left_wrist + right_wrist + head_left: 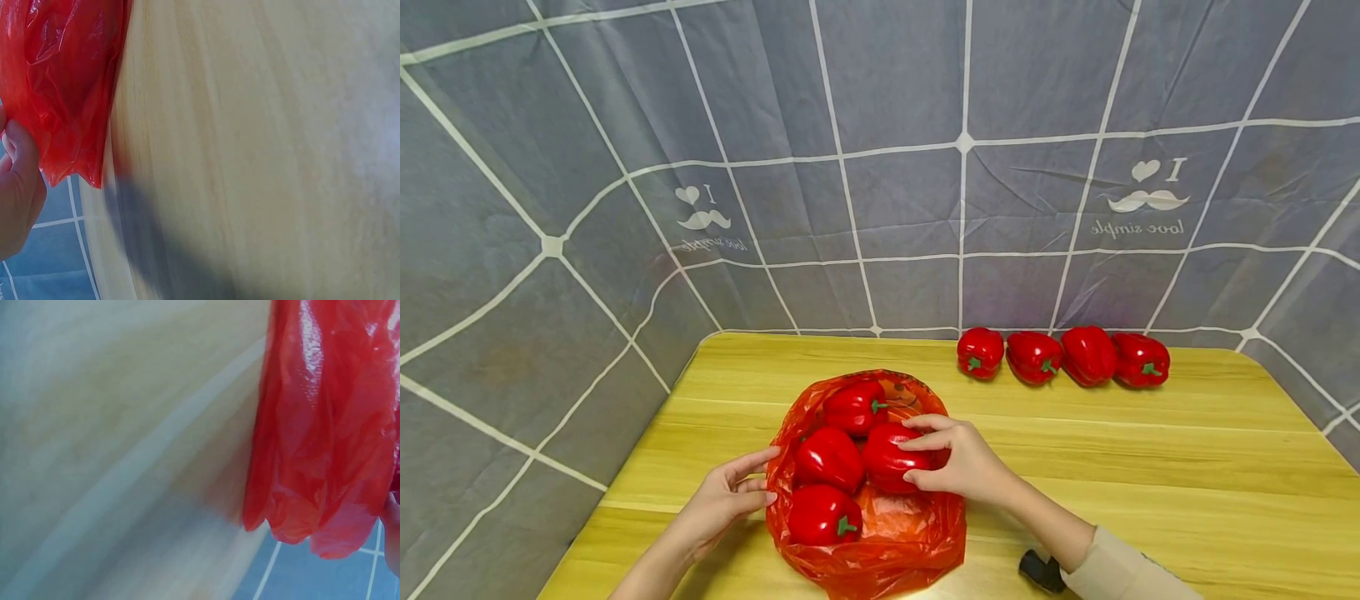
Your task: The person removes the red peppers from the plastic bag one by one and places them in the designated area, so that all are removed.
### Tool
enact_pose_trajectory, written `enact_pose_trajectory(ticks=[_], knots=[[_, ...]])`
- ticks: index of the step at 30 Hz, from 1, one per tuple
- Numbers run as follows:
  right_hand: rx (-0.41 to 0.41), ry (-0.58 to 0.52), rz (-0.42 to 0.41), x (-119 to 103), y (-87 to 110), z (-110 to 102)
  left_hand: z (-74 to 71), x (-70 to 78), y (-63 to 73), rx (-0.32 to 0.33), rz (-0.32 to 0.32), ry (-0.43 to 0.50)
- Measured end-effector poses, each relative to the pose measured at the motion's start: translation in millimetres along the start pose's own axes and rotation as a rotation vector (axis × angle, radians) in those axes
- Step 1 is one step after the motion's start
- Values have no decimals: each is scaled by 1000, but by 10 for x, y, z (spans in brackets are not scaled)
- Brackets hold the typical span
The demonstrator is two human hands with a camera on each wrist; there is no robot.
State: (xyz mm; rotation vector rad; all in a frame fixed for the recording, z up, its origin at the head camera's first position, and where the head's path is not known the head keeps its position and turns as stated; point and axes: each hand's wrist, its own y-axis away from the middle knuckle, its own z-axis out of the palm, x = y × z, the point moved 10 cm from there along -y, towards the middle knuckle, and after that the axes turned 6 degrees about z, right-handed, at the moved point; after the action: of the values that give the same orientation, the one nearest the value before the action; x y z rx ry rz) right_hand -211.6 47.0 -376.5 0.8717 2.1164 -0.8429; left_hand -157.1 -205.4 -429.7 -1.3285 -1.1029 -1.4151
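An opened red plastic bag (917, 554) stands on the wooden table with several red bell peppers inside. My left hand (718, 504) pinches the bag's left rim between thumb and fingers. The left wrist view catches that hand (19, 181) beside the bag's crinkled edge (69, 94). On the bag's right side, my right hand (966, 462) grips a red bell pepper (886, 458) within the opening. Two peppers with green stems, one at the back (850, 408) and one at the front (820, 517), lie near another pepper (829, 461). Only a sliver of the right hand (392, 534) shows in the right wrist view.
Several more red bell peppers, among them a leftmost one (980, 350) and a rightmost one (1141, 358), form a row along the back of the table (1150, 467). Grey tile-patterned cloth (902, 208) hangs behind and at the sides. A black device (1041, 572) sits by my right wrist.
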Motion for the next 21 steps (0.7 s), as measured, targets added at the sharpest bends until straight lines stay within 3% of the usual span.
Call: enact_pose_trajectory(ticks=[21], knots=[[125,-17,-50,-161,71,-307,-4,-20,-3,7,-4,-3]])
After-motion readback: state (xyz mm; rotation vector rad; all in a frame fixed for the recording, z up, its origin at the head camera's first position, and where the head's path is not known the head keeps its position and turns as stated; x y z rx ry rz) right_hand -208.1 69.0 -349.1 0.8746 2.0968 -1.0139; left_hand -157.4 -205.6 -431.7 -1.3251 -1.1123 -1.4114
